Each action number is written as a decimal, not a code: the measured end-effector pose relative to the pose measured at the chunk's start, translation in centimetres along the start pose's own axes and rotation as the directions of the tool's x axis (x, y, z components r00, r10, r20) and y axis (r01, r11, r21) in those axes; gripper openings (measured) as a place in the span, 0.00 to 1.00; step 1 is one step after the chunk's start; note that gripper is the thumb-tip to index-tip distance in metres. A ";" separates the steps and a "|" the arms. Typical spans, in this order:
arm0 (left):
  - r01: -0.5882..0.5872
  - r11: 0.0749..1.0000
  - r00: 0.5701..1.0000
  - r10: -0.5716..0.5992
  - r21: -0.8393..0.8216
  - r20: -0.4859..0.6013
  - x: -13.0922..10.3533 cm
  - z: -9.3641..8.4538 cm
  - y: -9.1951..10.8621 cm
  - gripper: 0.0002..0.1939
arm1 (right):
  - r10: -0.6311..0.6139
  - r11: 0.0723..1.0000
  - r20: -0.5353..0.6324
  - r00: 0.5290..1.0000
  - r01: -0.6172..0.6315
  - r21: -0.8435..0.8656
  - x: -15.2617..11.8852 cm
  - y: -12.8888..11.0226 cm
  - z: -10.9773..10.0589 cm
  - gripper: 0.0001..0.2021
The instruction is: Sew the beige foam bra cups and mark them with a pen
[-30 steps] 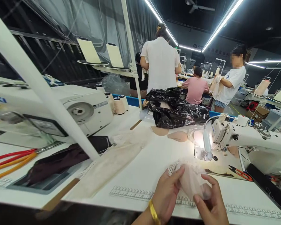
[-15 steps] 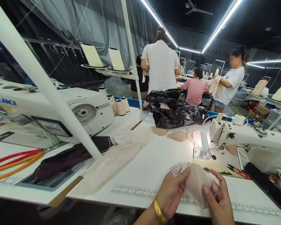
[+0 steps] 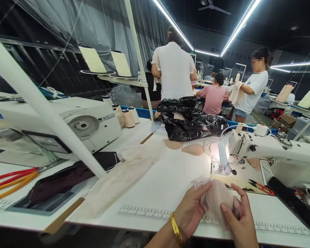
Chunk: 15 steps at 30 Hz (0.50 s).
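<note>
Between my hands, over the table's front edge, is a pale beige cup-shaped fabric piece [image 3: 218,199] with some white lace at its left. My left hand [image 3: 192,208], with a gold bracelet at the wrist, pinches its left side between thumb and fingers. On the right side my right hand [image 3: 239,213] holds it, thumb on the near face, fingers behind and index finger raised. Just beyond is the lit needle area of a white sewing machine [image 3: 263,146]. Two flat beige pieces [image 3: 193,149] lie left of the needle area.
Black plastic bags [image 3: 193,124] sit at the table's back. Orange-handled snips [image 3: 261,187] and a black phone [image 3: 290,201] lie right. Sheer fabric [image 3: 116,186] spreads left, near a slanting white pole [image 3: 49,106]. Another machine [image 3: 93,120] stands farther left. Several people are beyond.
The view has shifted slightly, so the surroundings sit a little further left. The fabric piece is turned slightly and looks rounder between my hands, which keep their hold.
</note>
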State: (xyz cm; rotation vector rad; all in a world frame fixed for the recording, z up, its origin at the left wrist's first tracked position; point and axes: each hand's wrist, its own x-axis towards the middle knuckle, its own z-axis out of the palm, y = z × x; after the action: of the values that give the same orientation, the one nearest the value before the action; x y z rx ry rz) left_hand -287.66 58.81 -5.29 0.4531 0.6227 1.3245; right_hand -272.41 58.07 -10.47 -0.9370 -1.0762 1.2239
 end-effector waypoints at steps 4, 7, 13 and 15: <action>-0.003 0.998 1.000 0.004 0.060 -0.017 0.5 0.3 -0.1 0.23 | -0.009 1.000 -0.003 1.000 0.009 -0.002 -0.1 0.0 0.1 0.42; -0.014 0.997 0.999 0.017 0.070 -0.045 0.6 0.3 -0.1 0.25 | 0.001 1.000 0.006 1.000 -0.001 0.012 -0.1 0.1 0.1 0.42; 0.012 0.998 0.996 -0.007 0.056 -0.087 0.4 0.1 -0.2 0.27 | -0.016 1.000 0.015 1.000 0.016 -0.001 0.0 0.4 -0.1 0.43; 0.022 0.999 0.996 -0.018 0.041 -0.092 0.5 0.1 -0.2 0.26 | -0.035 0.999 0.012 0.999 0.035 -0.015 0.0 0.7 -0.2 0.43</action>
State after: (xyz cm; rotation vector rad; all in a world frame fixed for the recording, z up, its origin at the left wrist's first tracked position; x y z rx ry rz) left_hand -287.36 59.25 -5.44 0.4209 0.7303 1.3204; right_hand -272.42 58.17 -11.16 -0.9201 -1.1080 1.1957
